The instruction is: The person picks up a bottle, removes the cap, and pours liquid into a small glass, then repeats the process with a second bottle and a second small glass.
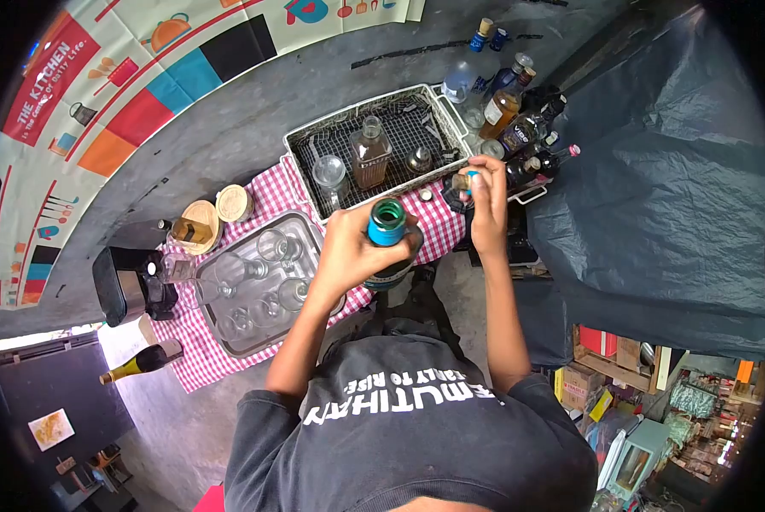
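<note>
Close to my chest, my left hand (352, 252) is wrapped round the neck of a bottle (387, 224) with a blue collar. The bottle's mouth is uncovered and faces up. Off to its right, my right hand (486, 200) pinches a small stopper (465, 181) with a blue band. Behind both hands stands a white wire basket (293, 136), which holds a square glass bottle (370, 158), a glass mug (329, 173) and a small metal-topped item (419, 160).
A grey tray (220, 334) of upturned glasses lies left on the checked cloth (196, 365). Beyond it are round wooden lids (234, 203), a black container (119, 286) and a dark bottle (148, 358) near the edge. Several bottles (502, 111) crowd the back right.
</note>
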A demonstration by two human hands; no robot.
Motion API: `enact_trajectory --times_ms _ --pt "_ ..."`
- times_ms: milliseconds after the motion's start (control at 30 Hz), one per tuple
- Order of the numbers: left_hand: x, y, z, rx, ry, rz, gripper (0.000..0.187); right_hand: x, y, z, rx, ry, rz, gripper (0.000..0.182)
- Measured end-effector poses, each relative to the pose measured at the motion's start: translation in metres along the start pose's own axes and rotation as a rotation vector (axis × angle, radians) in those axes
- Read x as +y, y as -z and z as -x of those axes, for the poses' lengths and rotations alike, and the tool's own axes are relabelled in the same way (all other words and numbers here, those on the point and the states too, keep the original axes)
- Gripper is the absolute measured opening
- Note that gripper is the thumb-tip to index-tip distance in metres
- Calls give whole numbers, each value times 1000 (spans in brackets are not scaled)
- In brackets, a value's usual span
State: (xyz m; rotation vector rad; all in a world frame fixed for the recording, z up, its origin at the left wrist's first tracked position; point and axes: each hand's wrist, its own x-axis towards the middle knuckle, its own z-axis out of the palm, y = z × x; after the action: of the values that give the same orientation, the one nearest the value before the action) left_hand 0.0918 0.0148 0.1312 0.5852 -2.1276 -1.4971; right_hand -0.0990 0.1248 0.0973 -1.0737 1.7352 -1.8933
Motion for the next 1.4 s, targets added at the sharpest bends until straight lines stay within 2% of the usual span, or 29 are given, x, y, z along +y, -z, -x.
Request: enact_trajectory --times_ms 100,233,333,433,467,500,567,633,667,733,867,1067,1267,1400 --pt "-1 3 2 96 41 80 22 39 11 4 12 -77 49 32" --pt "-5 10 3 144 24 30 21 92 32 8 -30 -199 75 36" --pt "-3 17 4 169 170 27 19 135 42 10 -82 -305 72 37" --pt "-5 18 5 246 153 31 20 183 48 16 -147 -350 22 32" --pt "-5 19 5 242 159 -12 20 208 53 20 -179 -416 58 24" --pt "-4 20 4 245 164 -16 20 224 52 24 -183 -419 54 24" --pt "-1 20 4 237 192 -38 18 245 51 29 -74 -314 263 22" --pt "-6 17 6 295 148 -9 16 250 49 31 -56 -290 274 23" --pt "-8 14 5 351 93 25 13 253 49 30 -95 -242 395 24" --pt "-4 12 6 340 140 48 15 253 50 26 -148 -128 537 25" --pt "-1 11 7 318 191 50 17 251 42 26 -148 -169 586 22" --pt "1 6 5 322 214 51 17 255 36 27 -106 -255 700 29" --pt "-6 2 4 368 148 40 11 247 32 26 -104 -206 698 38" --pt "-5 2 4 367 147 59 12 236 29 25 -92 -102 798 46"
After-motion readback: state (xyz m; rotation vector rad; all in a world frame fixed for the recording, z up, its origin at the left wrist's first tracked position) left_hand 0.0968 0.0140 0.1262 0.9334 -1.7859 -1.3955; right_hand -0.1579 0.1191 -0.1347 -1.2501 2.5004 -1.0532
